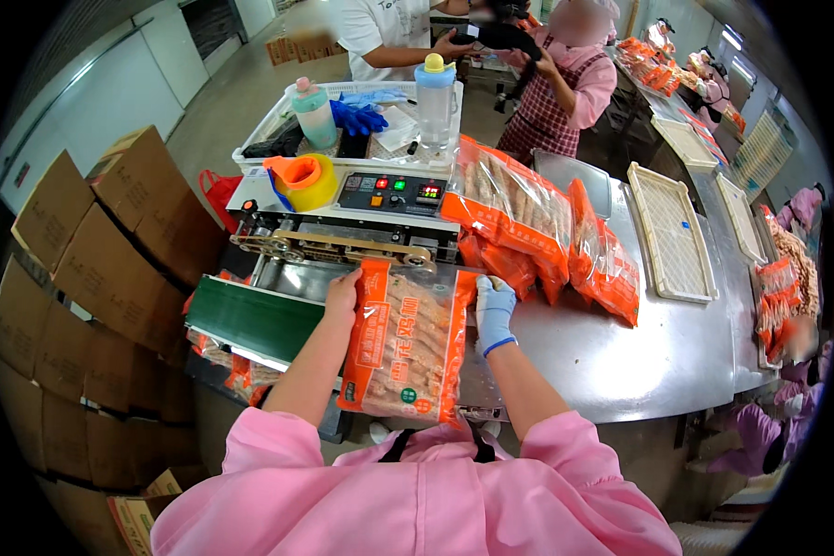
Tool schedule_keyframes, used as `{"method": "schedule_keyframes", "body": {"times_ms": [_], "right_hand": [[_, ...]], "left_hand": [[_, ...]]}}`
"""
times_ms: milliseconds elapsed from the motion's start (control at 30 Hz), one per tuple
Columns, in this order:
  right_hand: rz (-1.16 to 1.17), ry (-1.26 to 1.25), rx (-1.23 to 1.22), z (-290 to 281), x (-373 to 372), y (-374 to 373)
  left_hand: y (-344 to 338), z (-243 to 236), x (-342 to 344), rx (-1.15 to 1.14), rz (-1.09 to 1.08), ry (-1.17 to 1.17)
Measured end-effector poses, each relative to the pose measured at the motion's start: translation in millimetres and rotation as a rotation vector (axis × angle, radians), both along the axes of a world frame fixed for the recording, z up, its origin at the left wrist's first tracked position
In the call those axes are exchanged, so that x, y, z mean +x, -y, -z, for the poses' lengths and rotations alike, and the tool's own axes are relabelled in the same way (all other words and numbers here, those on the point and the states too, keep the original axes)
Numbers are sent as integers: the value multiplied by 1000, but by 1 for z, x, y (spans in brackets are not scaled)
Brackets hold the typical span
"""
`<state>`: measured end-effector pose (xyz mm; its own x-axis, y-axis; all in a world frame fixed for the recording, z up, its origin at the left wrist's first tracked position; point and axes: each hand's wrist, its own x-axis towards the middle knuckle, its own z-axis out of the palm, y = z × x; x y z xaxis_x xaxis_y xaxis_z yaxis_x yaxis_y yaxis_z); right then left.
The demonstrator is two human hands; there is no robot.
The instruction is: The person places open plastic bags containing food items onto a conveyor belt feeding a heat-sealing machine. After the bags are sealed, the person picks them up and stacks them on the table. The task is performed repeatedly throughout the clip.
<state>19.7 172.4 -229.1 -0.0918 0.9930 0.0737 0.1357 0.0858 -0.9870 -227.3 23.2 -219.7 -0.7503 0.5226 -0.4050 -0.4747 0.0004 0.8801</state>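
Note:
Between my hands hangs a clear plastic food bag (408, 347) with orange edges, filled with pale, breaded-looking pieces. My bare left hand (343, 295) grips its upper left corner; the fingertips are partly behind the bag. On its upper right corner is my right hand (496, 313), closed and wearing a white and light-blue glove. The bag's top edge is close to the front of a band sealing machine (343, 246). A green conveyor belt (259, 317) runs at the machine's lower left. The machine's control panel (391, 193) has lit buttons and a red display.
Filled orange bags (519, 208) are piled on the steel table (612, 357) at right, beside a white tray (672, 232). Tape rolls (310, 183) and a white crate (255, 148) with bottles top the machine. Cardboard boxes (111, 278) stack at left. Two people (565, 83) stand opposite.

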Motion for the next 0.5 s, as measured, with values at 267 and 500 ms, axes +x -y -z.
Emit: {"method": "schedule_keyframes", "body": {"times_ms": [267, 500], "right_hand": [[-270, -65, -72, -20, -53, 24], [-499, 218, 164, -70, 9, 65]], "left_hand": [[54, -45, -31, 40, -133, -502], [70, -127, 109, 116, 184, -945]]}}
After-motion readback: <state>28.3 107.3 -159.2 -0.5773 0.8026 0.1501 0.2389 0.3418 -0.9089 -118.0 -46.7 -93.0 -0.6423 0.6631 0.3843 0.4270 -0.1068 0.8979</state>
